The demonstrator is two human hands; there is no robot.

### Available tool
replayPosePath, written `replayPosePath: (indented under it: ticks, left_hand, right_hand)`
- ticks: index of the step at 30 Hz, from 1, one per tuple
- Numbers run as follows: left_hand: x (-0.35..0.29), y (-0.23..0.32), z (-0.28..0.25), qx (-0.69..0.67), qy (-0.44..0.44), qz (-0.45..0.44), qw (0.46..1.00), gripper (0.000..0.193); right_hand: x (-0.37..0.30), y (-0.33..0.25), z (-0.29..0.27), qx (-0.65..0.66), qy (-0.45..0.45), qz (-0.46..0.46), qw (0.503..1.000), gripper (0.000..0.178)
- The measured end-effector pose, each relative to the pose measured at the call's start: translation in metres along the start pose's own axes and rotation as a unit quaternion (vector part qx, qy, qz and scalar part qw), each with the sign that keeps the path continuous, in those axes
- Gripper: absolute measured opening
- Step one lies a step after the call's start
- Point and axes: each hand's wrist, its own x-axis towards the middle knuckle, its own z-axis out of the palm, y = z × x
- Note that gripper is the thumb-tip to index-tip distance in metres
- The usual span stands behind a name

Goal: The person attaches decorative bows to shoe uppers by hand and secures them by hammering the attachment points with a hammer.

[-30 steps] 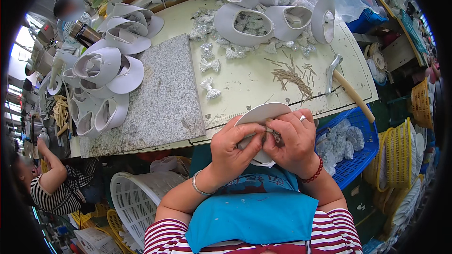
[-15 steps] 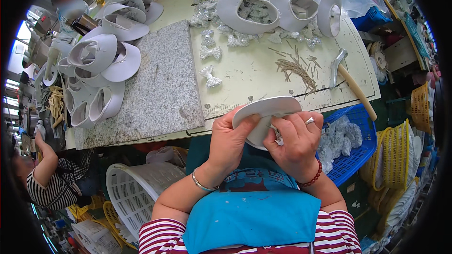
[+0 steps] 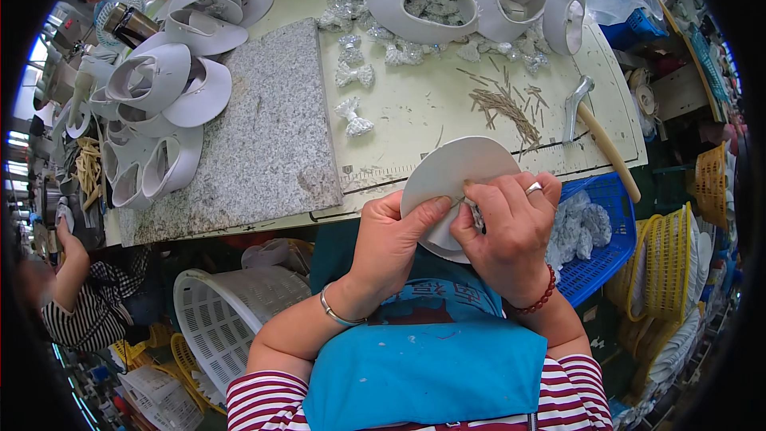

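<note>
My left hand (image 3: 383,231) is closed on the edge of a pale grey visor-shaped piece (image 3: 459,161), its thumb pressed on the flat face. At the middle of that piece my right hand (image 3: 511,219) pinches with thumb and forefinger. A thin tip shows by its fingertips, but most of what they hold is hidden. Beyond my hands, silver glittery bows (image 3: 355,117) lie on the cream tabletop (image 3: 399,152). A loose pile of thin brown sticks (image 3: 511,112) is farther right, near a hammer (image 3: 594,128) with a wooden handle.
Similar visor-shaped pieces (image 3: 152,80) are stacked left of a speckled stone slab (image 3: 255,120); others (image 3: 423,4) stand at the back. A blue basket (image 3: 618,259) holds silver-grey bundles by my right arm. A white basket (image 3: 207,319) stands lower left. Another person (image 3: 88,303) works at far left.
The visor-shaped piece has tilted up, so more of its flat face shows. Both hands keep hold near its middle. My view has shifted slightly.
</note>
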Motion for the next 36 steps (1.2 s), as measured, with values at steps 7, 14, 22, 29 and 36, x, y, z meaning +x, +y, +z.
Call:
replayPosePath:
  ticks: [7,14,22,29,36]
  left_hand:
    - [-0.001,0.001,0.006,0.006,0.005,0.021,1.000,0.016]
    - [-0.003,-0.002,0.005,0.027,-0.007,0.042,0.999,0.020]
    - [-0.004,-0.007,0.002,0.036,-0.033,0.073,0.996,0.023]
    - [-0.002,-0.011,0.003,0.087,-0.036,0.121,0.988,0.020]
    - [0.002,-0.013,0.004,0.262,-0.080,0.330,0.903,0.029]
  right_hand:
    - [0.003,0.000,-0.001,-0.030,-0.020,0.005,0.999,0.016]
    - [0.003,0.000,0.001,-0.029,-0.007,0.015,0.999,0.017]
    - [0.003,0.000,0.000,-0.023,-0.004,0.004,1.000,0.018]
    - [0.005,0.001,-0.003,-0.025,-0.012,-0.002,1.000,0.018]
    - [0.006,0.002,-0.007,-0.013,-0.011,0.000,1.000,0.017]
